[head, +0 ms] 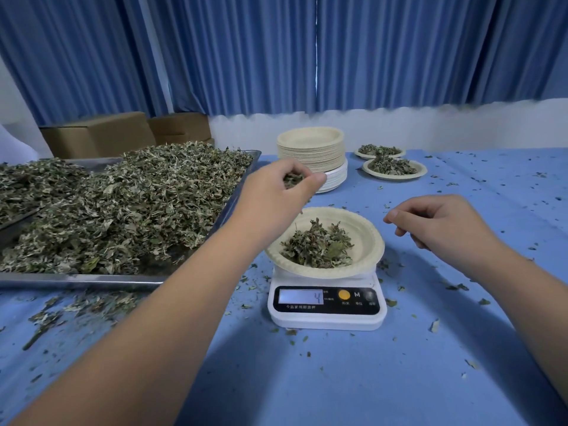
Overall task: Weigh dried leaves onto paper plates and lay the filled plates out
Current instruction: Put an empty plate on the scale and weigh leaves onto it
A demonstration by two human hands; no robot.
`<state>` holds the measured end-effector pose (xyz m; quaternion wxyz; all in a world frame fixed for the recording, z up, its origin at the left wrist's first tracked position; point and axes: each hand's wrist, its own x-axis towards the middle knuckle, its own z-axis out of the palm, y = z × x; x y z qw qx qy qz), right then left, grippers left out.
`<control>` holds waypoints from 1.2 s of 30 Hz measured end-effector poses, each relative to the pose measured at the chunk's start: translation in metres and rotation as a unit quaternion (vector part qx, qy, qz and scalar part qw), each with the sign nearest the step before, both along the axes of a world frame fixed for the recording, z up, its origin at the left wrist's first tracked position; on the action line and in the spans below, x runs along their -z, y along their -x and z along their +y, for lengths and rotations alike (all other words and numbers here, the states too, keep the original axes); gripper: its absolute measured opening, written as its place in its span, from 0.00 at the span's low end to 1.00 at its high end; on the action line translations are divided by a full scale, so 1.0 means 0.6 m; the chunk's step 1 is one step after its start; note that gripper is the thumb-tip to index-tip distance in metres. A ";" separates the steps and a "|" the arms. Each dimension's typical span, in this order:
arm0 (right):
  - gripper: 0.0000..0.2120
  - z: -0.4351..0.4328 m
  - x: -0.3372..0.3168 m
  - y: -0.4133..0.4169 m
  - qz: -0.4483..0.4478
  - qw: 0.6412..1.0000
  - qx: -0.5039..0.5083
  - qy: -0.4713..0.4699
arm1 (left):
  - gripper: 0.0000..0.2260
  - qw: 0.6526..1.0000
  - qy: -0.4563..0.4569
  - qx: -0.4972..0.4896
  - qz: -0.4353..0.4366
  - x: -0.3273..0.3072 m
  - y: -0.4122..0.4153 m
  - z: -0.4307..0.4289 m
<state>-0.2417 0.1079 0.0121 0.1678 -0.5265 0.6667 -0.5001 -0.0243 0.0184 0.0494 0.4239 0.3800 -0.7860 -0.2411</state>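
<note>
A paper plate (367,238) with a small heap of dried leaves (318,245) sits on a white kitchen scale (327,318) whose display reads 4. My left hand (276,195) hovers above the plate's far left rim and pinches a small bunch of leaves between thumb and fingers. My right hand (439,226) hangs to the right of the plate with loosely curled fingers and holds nothing. A large metal tray (236,198) heaped with dried leaves (123,204) lies at the left.
A tall stack of unused paper plates (310,155) stands behind the scale. Two filled plates (395,167) lie at the back right. Leaf crumbs litter the blue tablecloth (368,379). Cardboard boxes (101,133) and blue curtains stand behind.
</note>
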 end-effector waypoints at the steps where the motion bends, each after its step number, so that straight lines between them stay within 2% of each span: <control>1: 0.09 0.000 0.000 0.000 -0.001 1.000 -0.001 0.000 | 0.09 1.000 -0.018 0.014 -0.021 0.004 0.009 -0.003; 5: 0.09 0.000 -0.001 0.000 -0.009 1.000 -0.005 0.003 | 0.15 0.994 -0.050 0.067 -0.067 0.019 0.018 -0.006; 8: 0.09 0.000 0.000 0.000 -0.004 1.000 -0.003 0.002 | 0.27 0.994 -0.063 0.087 -0.020 0.023 0.009 -0.006; 12: 0.09 -0.001 0.000 -0.001 0.000 1.000 -0.005 0.003 | 0.30 0.995 -0.038 0.090 0.010 0.028 -0.013 -0.009; 15: 0.09 -0.001 0.000 -0.002 -0.002 1.000 -0.003 0.000 | 0.25 0.998 -0.003 0.062 -0.013 0.028 -0.040 -0.018; 18: 0.08 -0.001 0.001 -0.004 0.004 1.000 -0.002 -0.004 | 0.16 0.996 0.053 -0.032 -0.069 0.042 -0.075 -0.043; 20: 0.08 -0.001 0.003 -0.006 0.008 1.000 -0.003 -0.004 | 0.13 0.989 0.058 -0.097 -0.092 0.058 -0.098 -0.060; 23: 0.08 -0.001 0.004 -0.007 0.008 1.000 0.002 -0.001 | 0.13 0.974 0.032 -0.165 -0.153 0.072 -0.129 -0.082; 26: 0.08 -0.002 0.005 -0.005 0.010 1.000 0.011 -0.006 | 0.21 0.948 0.003 -0.215 -0.237 0.069 -0.165 -0.100; 30: 0.08 -0.002 0.007 -0.005 0.017 1.000 0.016 -0.007 | 0.32 0.921 -0.119 -0.213 -0.304 0.071 -0.191 -0.112; 32: 0.09 -0.002 0.007 -0.006 0.020 1.000 0.014 -0.008 | 0.32 0.921 -0.160 -0.190 -0.301 0.072 -0.188 -0.111; 36: 0.09 -0.003 0.008 -0.008 0.026 1.000 0.009 -0.007 | 0.28 0.922 -0.140 -0.185 -0.311 0.073 -0.183 -0.106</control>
